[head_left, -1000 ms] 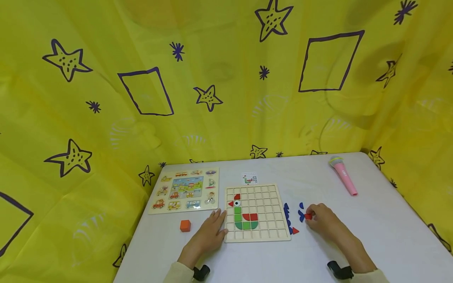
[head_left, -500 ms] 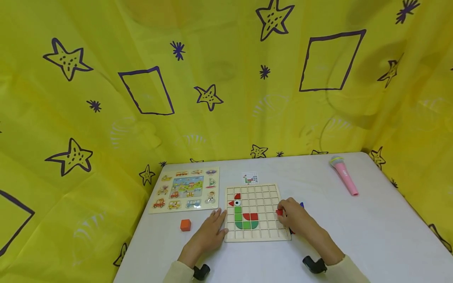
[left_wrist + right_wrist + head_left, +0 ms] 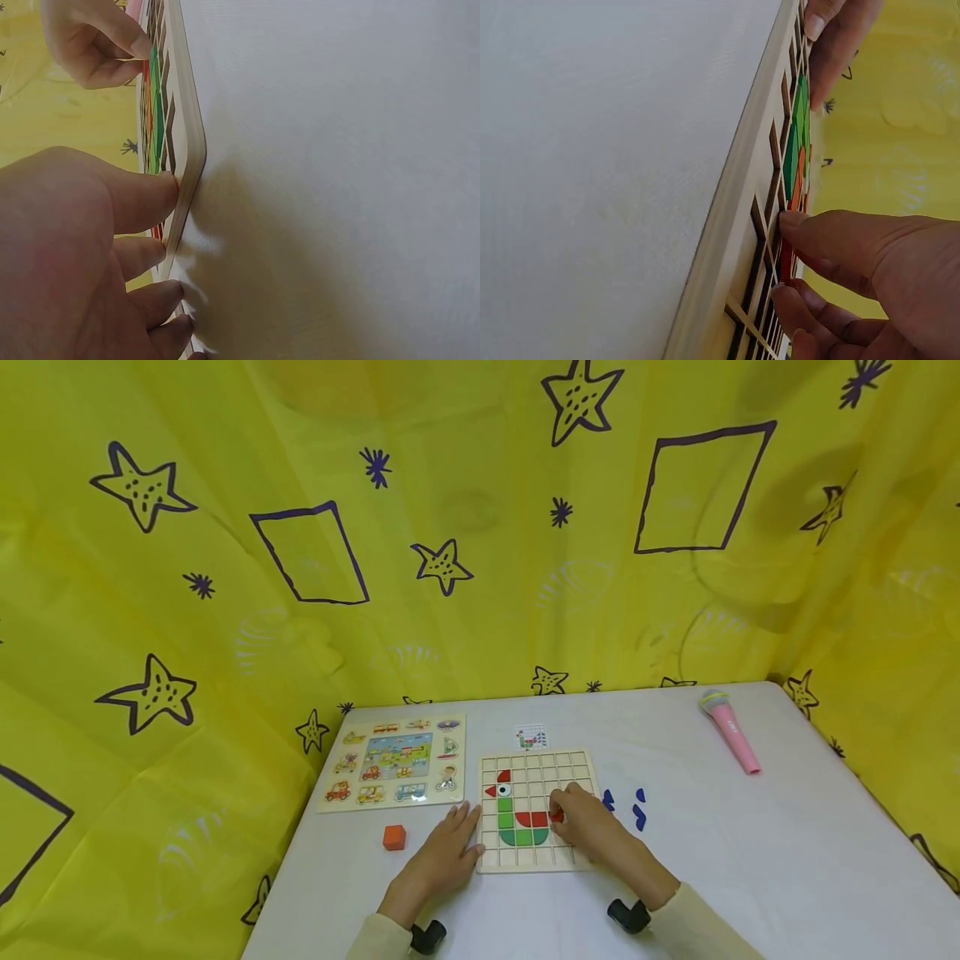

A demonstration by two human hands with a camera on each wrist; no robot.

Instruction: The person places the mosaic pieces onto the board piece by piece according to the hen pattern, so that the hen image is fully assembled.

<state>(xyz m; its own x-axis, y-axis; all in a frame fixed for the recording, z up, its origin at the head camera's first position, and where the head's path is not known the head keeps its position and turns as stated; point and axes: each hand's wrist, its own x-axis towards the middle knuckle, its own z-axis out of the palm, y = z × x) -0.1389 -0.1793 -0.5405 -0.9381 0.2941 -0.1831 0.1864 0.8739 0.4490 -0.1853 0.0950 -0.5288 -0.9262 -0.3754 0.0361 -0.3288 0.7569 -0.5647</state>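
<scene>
The wooden grid board [image 3: 536, 858] lies flat on the table with red, green and white pieces set in its cells, forming a bird shape. My left hand [image 3: 448, 853] rests against the board's left edge, fingers extended; in the left wrist view its thumb and fingertips touch the rim. Over the board, my right hand [image 3: 588, 820] pinches a red piece [image 3: 786, 259] between thumb and finger, just right of the red square [image 3: 538, 819] in the row. Much of the held piece is hidden by the fingers.
Loose blue pieces [image 3: 639, 817] lie right of the board. A small pattern card [image 3: 530, 737] is behind it. To the left are a vehicle picture puzzle [image 3: 397, 756] and an orange cube [image 3: 393, 837]. A pink microphone [image 3: 733, 735] lies at the back right.
My right hand has carried the red piece leftward, from beside the loose blue pieces to the middle of the board. The left hand has stayed at the board's edge.
</scene>
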